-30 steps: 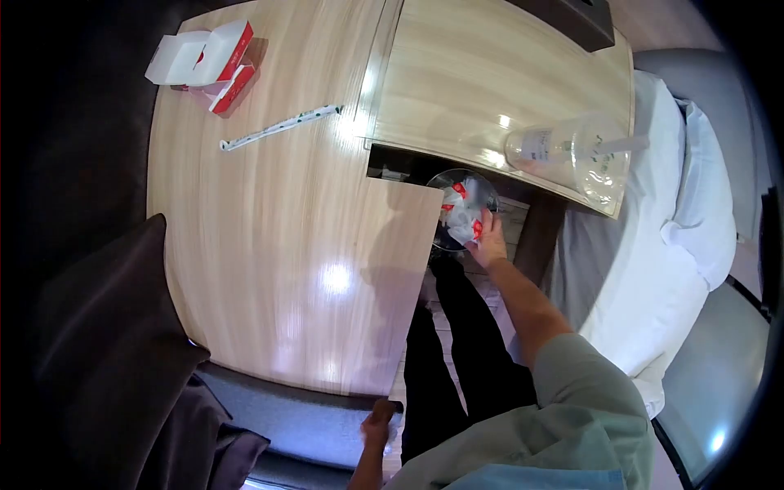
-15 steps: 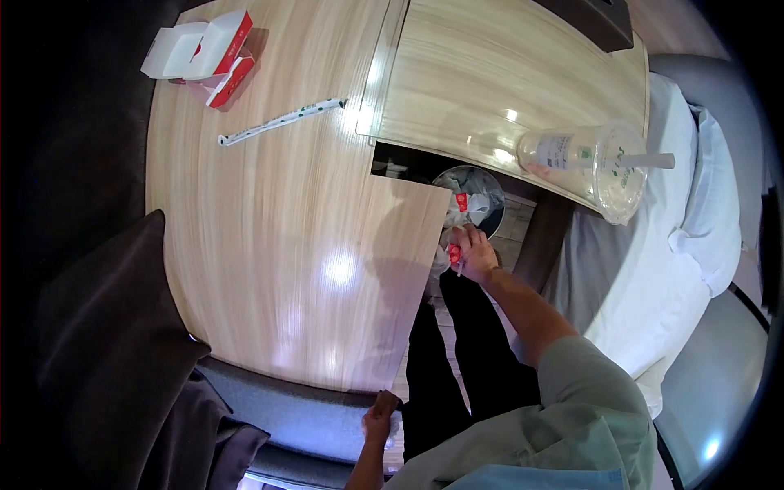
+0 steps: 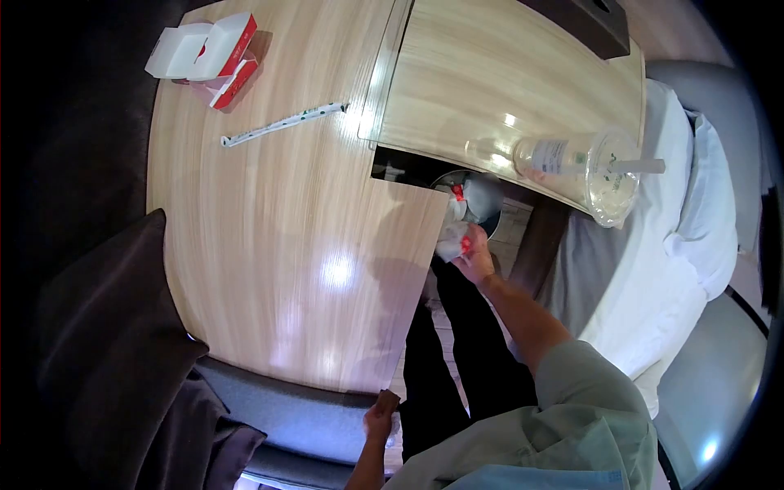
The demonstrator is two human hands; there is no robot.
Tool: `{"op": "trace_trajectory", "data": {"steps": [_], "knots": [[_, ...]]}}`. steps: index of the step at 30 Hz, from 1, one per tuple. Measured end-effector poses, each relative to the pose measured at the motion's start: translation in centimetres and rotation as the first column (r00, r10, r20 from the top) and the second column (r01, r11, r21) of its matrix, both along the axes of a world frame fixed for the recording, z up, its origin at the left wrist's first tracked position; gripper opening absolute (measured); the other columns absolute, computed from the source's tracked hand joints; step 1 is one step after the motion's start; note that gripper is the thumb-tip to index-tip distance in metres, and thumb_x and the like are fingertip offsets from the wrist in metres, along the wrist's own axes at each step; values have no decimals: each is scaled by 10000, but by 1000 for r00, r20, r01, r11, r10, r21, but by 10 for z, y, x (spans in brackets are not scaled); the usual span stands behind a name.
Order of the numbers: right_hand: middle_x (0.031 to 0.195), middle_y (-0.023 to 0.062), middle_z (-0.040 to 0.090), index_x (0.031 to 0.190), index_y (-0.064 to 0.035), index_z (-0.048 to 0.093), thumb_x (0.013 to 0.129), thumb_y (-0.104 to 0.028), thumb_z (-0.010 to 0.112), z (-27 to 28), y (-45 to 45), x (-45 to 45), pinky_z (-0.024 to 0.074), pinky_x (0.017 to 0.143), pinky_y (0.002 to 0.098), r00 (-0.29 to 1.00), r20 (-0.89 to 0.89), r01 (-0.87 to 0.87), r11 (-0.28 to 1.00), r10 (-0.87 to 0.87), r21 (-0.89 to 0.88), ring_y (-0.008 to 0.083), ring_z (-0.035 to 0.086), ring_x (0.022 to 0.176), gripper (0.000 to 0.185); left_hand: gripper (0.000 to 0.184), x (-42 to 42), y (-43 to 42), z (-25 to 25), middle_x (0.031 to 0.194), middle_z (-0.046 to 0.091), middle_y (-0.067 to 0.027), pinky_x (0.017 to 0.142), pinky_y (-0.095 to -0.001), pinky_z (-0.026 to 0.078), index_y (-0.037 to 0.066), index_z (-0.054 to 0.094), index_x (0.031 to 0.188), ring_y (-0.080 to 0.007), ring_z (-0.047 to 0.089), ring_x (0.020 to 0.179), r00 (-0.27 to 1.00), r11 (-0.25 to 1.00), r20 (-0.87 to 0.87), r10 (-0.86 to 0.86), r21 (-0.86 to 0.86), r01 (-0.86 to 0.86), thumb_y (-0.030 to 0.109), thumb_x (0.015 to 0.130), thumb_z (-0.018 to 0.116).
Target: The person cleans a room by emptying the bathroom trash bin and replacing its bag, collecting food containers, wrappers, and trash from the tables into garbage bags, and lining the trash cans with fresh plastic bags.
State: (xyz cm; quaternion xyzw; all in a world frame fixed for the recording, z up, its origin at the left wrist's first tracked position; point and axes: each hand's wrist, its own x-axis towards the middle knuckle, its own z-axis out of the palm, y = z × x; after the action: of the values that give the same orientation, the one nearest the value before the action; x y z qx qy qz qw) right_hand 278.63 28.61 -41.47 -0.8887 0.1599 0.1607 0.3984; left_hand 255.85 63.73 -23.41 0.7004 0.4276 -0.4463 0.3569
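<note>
My right hand [image 3: 478, 260] is closed on a crumpled white and red wrapper [image 3: 454, 245], low beside the table edge. Just beyond it stands a round trash bin [image 3: 492, 226], holding pale crumpled waste and a piece with a red mark [image 3: 457, 193]. Part of the bin is hidden under the tabletop. Down by the near table edge, my left hand [image 3: 378, 420] is curled closed. Something brownish shows at its top and something whitish at its side, but I cannot make out what they are.
The wooden table [image 3: 269, 212] carries an opened red and white box [image 3: 233, 61] and a paper-wrapped straw [image 3: 284, 124]. A clear plastic cup with a straw [image 3: 572, 159] stands near the right edge. White pillows [image 3: 702, 204] lie on the right; a dark cushion [image 3: 106, 310] is at left.
My right hand has turned slightly, and more of the white wrapper shows beside it. Pale waste in the bin has shifted and looks blurred. My left hand has hardly moved.
</note>
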Motion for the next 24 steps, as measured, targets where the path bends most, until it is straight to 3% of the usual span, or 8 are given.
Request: {"op": "trace_trajectory", "data": {"steps": [3, 7, 11, 13, 15, 19, 23, 24], "knots": [[1222, 168, 367, 1265, -16, 225, 668, -92, 711, -1, 6, 1, 368, 924, 342, 776, 22, 513, 653, -630, 557, 267, 420, 1116, 773, 390, 12, -7, 8, 793, 640, -157, 662, -357, 465, 49, 640, 906, -254, 622, 763, 991, 994, -90, -103, 18, 105, 383, 706, 648], [1194, 167, 397, 1272, 16, 171, 662, -107, 737, -35, -5, 10, 382, 905, 326, 730, 1, 632, 677, -683, 376, 231, 448, 1066, 841, 378, -56, 16, -39, 799, 638, -162, 669, -377, 467, 49, 636, 913, -281, 621, 773, 998, 996, 37, -56, -64, 58, 361, 700, 645], [1183, 169, 384, 1277, 11, 160, 648, -107, 744, -46, 4, 19, 401, 875, 311, 771, -18, 598, 713, -637, 366, 224, 449, 1036, 867, 356, -17, 1, -12, 787, 635, -163, 668, -388, 469, 51, 637, 901, -289, 621, 776, 993, 993, -46, -109, 33, 111, 341, 693, 649], [1215, 166, 352, 1280, -10, 143, 622, -129, 750, -38, 4, 21, 410, 864, 344, 881, 91, 458, 886, -463, 73, 255, 459, 1035, 903, 352, -8, 0, -10, 782, 633, -165, 663, -390, 468, 51, 637, 895, -295, 619, 771, 987, 989, -69, -143, 34, 146, 340, 693, 648], [1264, 150, 317, 1291, -51, 144, 598, -181, 748, -21, 0, 24, 403, 868, 391, 933, -318, 43, 930, -168, -366, 303, 457, 1053, 929, 348, -15, 4, -15, 776, 631, -167, 658, -392, 467, 51, 637, 888, -301, 618, 767, 980, 983, -93, -175, 35, 179, 339, 693, 647], [1334, 149, 277, 1348, -120, 106, 643, -191, 677, -8, -7, 18, 380, 892, 408, 882, -465, -324, 814, 76, -481, 334, 434, 1097, 909, 367, -66, 25, -54, 772, 630, -166, 643, -395, 463, 50, 637, 878, -303, 616, 758, 993, 993, 120, 3, -116, 11, 369, 696, 650], [1279, 184, 348, 1297, -82, 287, 697, -90, 589, 60, -23, 29, 396, 873, 407, 915, -404, -179, 878, -18, -444, 324, 457, 1077, 672, 400, -42, 13, -41, 778, 629, -171, 635, -381, 459, 49, 638, 879, -284, 616, 751, 995, 996, 104, 0, -86, 8, 404, 695, 653], [1125, 187, 477, 1146, -45, 456, 722, -60, 564, 64, -24, 33, 445, 794, 386, 999, -30, 19, 931, -32, -364, 328, 528, 949, 438, 408, -24, 5, -30, 780, 628, -172, 634, -377, 458, 49, 639, 879, -279, 616, 749, 996, 997, 93, -11, -71, 17, 412, 694, 654]]}}
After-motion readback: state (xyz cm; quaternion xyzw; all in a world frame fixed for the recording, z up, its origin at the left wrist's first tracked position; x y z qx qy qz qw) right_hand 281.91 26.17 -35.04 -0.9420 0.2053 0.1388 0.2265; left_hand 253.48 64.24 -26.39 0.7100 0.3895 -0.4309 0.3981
